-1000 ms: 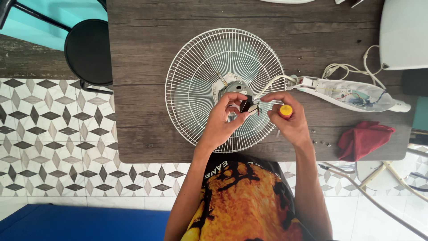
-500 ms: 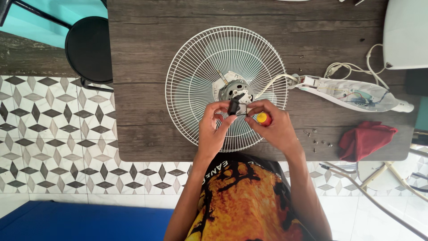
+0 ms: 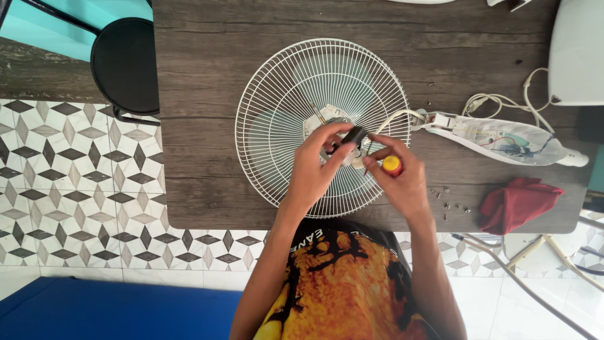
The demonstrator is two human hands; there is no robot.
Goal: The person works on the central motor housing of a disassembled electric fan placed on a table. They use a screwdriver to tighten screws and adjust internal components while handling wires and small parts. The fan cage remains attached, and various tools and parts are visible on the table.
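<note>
Over the fan guard (image 3: 322, 126) on the table (image 3: 201, 94), my left hand (image 3: 313, 173) pinches a small black part (image 3: 354, 136) with bent fingers. My right hand (image 3: 402, 182) grips a screwdriver (image 3: 391, 165); its shaft is hidden behind my fingers. The motor hub is mostly covered.

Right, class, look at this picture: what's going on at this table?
A person leans over a dark wooden table with a white wire fan guard lying flat on it. The left hand holds a small black part above the guard's centre, while the right hand grips a screwdriver with a yellow-and-red handle. An opened white fan housing with exposed wires, loose screws and a red cloth lie to the right.
</note>
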